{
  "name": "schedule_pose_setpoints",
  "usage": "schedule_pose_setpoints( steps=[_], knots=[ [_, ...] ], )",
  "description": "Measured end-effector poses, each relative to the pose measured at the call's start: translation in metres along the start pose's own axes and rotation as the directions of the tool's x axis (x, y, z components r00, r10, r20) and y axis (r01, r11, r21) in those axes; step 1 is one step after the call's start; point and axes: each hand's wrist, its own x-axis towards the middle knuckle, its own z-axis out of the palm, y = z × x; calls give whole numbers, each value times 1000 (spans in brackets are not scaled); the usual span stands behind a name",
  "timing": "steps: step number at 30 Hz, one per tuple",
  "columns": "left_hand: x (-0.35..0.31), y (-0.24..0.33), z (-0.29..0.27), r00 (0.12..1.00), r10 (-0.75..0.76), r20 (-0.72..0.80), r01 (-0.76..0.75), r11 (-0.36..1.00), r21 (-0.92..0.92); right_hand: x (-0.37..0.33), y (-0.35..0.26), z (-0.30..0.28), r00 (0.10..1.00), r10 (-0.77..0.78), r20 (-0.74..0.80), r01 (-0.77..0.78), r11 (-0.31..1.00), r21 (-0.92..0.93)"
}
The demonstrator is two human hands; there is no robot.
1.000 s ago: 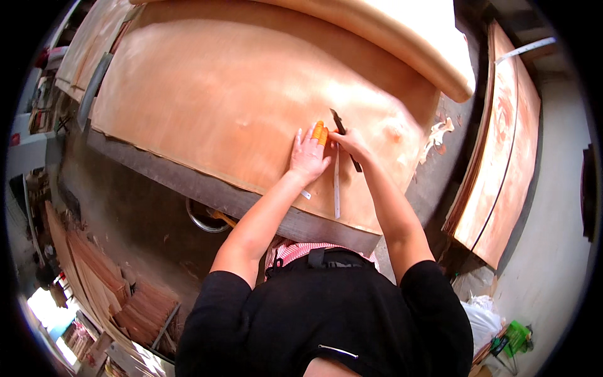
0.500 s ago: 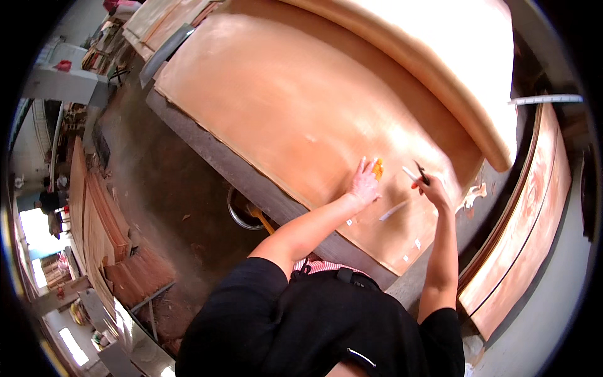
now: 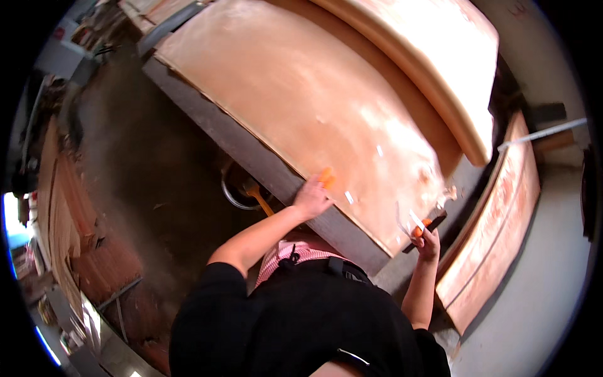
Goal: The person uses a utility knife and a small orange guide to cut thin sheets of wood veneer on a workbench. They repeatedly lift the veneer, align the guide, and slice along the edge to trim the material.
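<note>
My left hand (image 3: 314,198) rests at the near edge of a large tan wood veneer sheet (image 3: 276,107), fingers stretched forward. Orange patches at its fingertips (image 3: 326,177) look like finger covers. At the sheet's right corner my right hand (image 3: 428,244) is closed round a slim dark flat tool (image 3: 436,222); its exact kind is unclear. A narrow white strip (image 3: 416,220) sticks out from the same fingers, which also show orange at their tips. Small white tape pieces (image 3: 349,198) lie on the veneer between the hands.
A rolled-back pale sheet (image 3: 433,94) covers the table's far side. Below the near table edge (image 3: 207,122) stands a round metal basin (image 3: 231,196) with a yellow-handled brush (image 3: 259,196). Curved wood panels (image 3: 493,251) stand at the right; stacked boards (image 3: 72,195) are at the left.
My left hand has drawn back to the sheet's near edge. My right hand, with the tool and white strip, has moved down to the near right corner. The view has shifted.
</note>
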Motion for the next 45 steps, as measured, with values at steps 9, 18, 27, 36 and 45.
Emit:
schedule_pose_setpoints(
  steps=[9,18,27,36,45],
  knots=[
    [-157,-16,-67,996,-79,-31,81,992,97,-39,50,40,997,-3,-82,10,996,87],
    [-358,-35,-42,761,-648,42,649,757,-83,-24,99,118,962,-8,273,-8,998,58],
    [-483,-53,-57,496,-864,-84,834,501,-231,-33,165,199,925,126,357,-139,990,11],
    [-489,-168,-106,471,-879,-73,810,463,-359,27,183,296,932,169,321,-175,985,-11],
    [-537,-293,-237,419,-907,-48,890,421,-174,108,225,456,855,412,315,-406,910,-87]
  ],
)
